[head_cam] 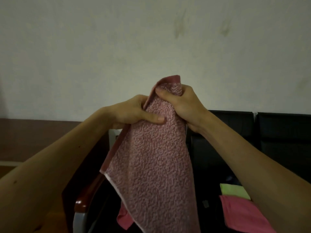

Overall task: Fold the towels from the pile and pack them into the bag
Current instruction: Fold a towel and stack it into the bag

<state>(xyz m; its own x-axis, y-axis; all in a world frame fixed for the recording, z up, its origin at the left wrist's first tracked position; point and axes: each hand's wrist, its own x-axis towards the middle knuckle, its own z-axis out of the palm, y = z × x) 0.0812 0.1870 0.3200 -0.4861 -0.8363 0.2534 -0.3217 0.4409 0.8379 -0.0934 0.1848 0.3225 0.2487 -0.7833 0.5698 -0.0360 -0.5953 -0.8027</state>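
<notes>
Entering from the lower corners, two bare forearms converge on a mottled pink towel (154, 157) held up in the air at the centre of the view. The left hand (134, 111) grips the towel's left hem, its thumb pressed flat on the front face and its fingers clenched round the edge behind. The right hand (183, 105), slightly higher and just beside the left, grasps the bunched top of the towel, thumb curled over the front and fingers wrapped round the back; a darker pink corner stands up above this fist. The towel hangs from both grips in a long, tapering drape, its pale-edged left hem running diagonally down to the bottom of the frame. Below and right of it, partly hidden by the right forearm, a flat pink cloth (242, 214) lies on a dark surface with a green cloth (234, 190) just behind it. A crumpled pink piece (123, 217) shows beside the towel's lower left edge. To the left stands a reddish wooden armrest (87, 195) on a grey metal leg. The dark area under the towel is too dim to make out. Farther back a row of black seats (277, 132) stands against a pale, smudged wall (101, 47).
</notes>
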